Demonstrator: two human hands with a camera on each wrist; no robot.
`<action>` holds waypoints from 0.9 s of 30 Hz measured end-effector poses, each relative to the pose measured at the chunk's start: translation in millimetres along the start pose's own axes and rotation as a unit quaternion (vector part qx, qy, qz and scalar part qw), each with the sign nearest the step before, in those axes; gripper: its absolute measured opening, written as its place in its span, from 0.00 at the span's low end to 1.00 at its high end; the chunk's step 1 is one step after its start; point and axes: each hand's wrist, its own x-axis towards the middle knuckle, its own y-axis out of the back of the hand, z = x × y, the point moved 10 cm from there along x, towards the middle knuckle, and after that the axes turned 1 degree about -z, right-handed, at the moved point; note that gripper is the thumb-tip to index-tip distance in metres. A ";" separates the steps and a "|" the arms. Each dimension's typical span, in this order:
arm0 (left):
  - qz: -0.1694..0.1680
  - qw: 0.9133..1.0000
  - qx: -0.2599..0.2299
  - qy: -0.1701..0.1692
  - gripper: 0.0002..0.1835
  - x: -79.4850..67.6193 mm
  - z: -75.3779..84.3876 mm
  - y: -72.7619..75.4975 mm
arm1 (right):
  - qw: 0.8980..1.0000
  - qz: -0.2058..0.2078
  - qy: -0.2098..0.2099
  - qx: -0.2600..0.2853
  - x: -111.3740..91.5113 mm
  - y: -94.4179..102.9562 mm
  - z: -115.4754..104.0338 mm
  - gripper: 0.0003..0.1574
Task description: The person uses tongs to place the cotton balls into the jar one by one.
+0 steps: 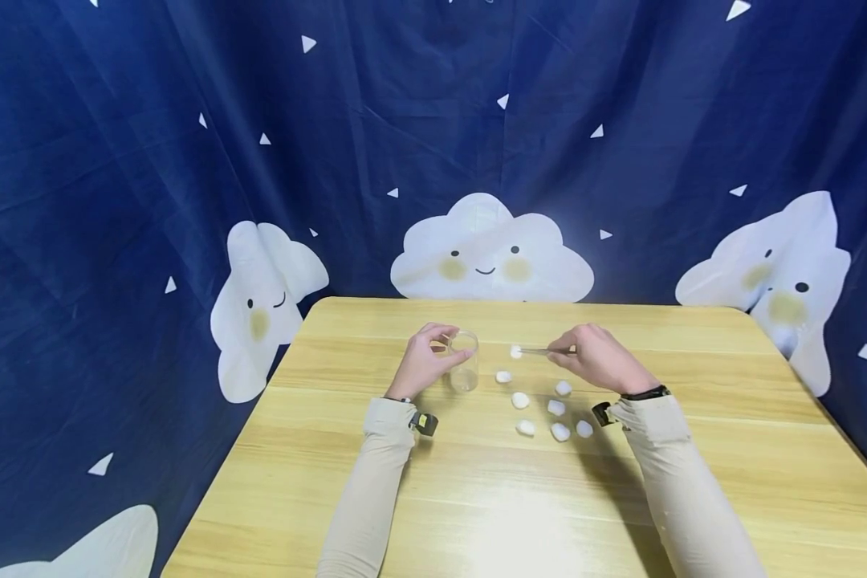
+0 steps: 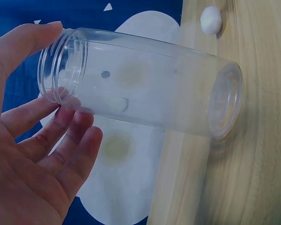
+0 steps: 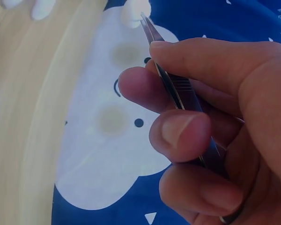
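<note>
A clear jar with a threaded mouth stands upright on the table; nothing shows inside its walls. My left hand pinches its rim between thumb and fingers, as the left wrist view shows with the jar and hand. My right hand holds metal tweezers, pointing left. At their tips, in the right wrist view, is a white cotton ball, also seen in the head view as the cotton ball right of the jar, apparently above the tabletop.
Several more cotton balls lie scattered on the wooden table, between the jar and my right wrist. Behind the table hangs a dark blue curtain printed with clouds.
</note>
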 end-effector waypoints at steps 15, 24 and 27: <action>-0.003 1.000 0.010 -0.001 0.32 -1.0 3.6 1.9 | 1.000 -0.008 0.009 -0.002 16.9 8.0 -15.1 0.06; -0.007 1.000 0.003 0.001 0.30 -2.3 3.0 2.7 | 1.000 -0.017 0.025 -0.001 31.2 10.4 -25.5 0.08; -0.006 1.000 0.007 0.004 0.30 -2.4 2.4 3.4 | 0.999 -0.018 0.029 -0.007 36.3 9.4 -28.4 0.07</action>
